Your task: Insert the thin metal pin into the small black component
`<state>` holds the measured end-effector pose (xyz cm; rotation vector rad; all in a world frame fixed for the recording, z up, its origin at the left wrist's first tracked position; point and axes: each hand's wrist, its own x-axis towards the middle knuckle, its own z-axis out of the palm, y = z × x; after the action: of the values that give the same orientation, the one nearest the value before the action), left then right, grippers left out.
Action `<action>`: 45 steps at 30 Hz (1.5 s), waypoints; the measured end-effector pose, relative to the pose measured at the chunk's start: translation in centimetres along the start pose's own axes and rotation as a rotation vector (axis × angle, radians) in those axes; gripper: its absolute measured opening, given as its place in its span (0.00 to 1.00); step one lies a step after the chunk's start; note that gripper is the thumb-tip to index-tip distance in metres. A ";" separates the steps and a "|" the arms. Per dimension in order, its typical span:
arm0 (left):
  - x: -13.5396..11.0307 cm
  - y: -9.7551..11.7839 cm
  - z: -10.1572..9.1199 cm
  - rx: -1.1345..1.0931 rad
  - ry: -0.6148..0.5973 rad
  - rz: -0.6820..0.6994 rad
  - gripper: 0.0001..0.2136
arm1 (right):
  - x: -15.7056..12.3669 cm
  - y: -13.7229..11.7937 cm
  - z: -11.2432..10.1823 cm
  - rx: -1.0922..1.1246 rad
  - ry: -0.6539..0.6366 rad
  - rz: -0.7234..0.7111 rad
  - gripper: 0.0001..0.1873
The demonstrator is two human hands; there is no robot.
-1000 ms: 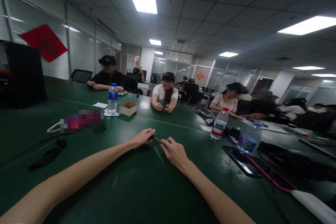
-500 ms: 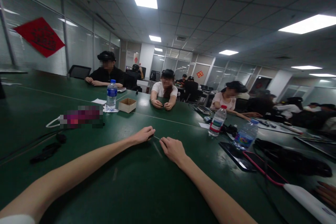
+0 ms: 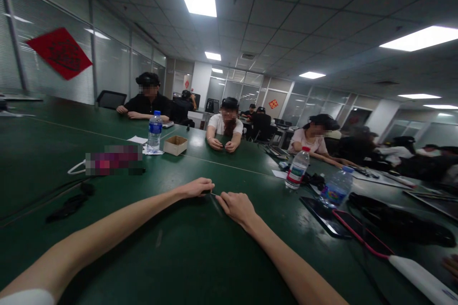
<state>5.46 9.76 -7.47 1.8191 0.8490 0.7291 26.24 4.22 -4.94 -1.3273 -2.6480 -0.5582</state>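
My left hand (image 3: 196, 188) is closed, pinching a small dark object (image 3: 206, 192) just above the green table (image 3: 171, 257). A thin pale strip or rod (image 3: 213, 194) runs from it toward my right hand (image 3: 239, 208). The fingers of my right hand are bent and pressed together at the other end of that thin piece. What lies under those fingertips is hidden, and the piece is too small to name. The two hands are a short gap apart, over the middle of the table.
An open cardboard box (image 3: 175, 145) and a blue-capped bottle (image 3: 154, 133) stand ahead left, near a blurred-out purple item (image 3: 114, 159). To the right are a red-capped bottle (image 3: 297, 167), another bottle (image 3: 337, 188), a phone (image 3: 324, 217) and a white power bank (image 3: 422, 276). Co-workers sit around the table.
The view has shifted slightly, so the scene sits a little lower and to the right. My hands are slightly closer together, and less of the thin piece shows between them.
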 end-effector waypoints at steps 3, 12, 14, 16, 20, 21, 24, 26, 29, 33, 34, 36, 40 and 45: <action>0.3 -0.4 0.2 -0.056 0.043 -0.009 0.26 | -0.1 -0.4 -0.1 0.007 -0.006 -0.084 0.29; 0.5 -0.7 0.4 -0.144 0.155 -0.007 0.25 | 0.1 -0.5 0.2 0.094 0.035 0.103 0.25; 0.4 -0.6 0.4 -0.136 0.152 -0.013 0.24 | 0.2 -0.3 0.2 0.133 0.029 0.142 0.25; 0.4 -0.5 0.4 -0.142 0.145 -0.014 0.24 | 0.2 -0.3 0.2 0.160 0.019 0.140 0.25; 0.5 -0.6 0.5 -0.157 0.151 -0.010 0.22 | 0.2 -0.4 0.0 0.181 0.017 0.131 0.25; 0.4 -0.6 0.5 -0.155 0.151 -0.009 0.22 | 0.2 -0.4 0.0 0.182 0.021 0.132 0.25; 0.3 -0.5 0.5 -0.136 0.153 -0.006 0.21 | 0.2 -0.5 0.0 0.184 0.012 0.140 0.26; 0.2 -0.3 0.6 -0.120 0.154 -0.004 0.21 | 0.2 -0.5 0.0 0.165 -0.002 0.150 0.25; 0.0 -0.1 0.7 -0.092 0.151 0.003 0.22 | 0.3 -0.6 0.1 0.134 -0.005 0.151 0.25; -0.4 0.3 0.6 -0.049 0.147 -0.004 0.22 | 0.3 -0.3 0.1 0.146 -0.002 0.100 0.26; -0.4 0.3 0.6 -0.037 0.142 0.000 0.21 | 0.4 -0.2 0.1 0.139 -0.003 0.082 0.26; -0.4 0.2 0.4 -0.025 0.126 0.020 0.21 | 0.4 0.0 0.0 0.120 -0.003 0.048 0.26; -0.1 -0.2 0.2 -0.073 0.144 0.051 0.21 | 0.3 -0.3 -0.2 0.093 -0.032 -0.067 0.28; 0.4 -0.7 0.1 -0.128 0.166 0.048 0.21 | 0.3 -0.6 -0.2 0.086 -0.012 -0.065 0.28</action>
<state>5.62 10.19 -8.16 1.6870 0.8475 0.9545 25.55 4.02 -4.87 -1.2292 -2.6999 -0.4398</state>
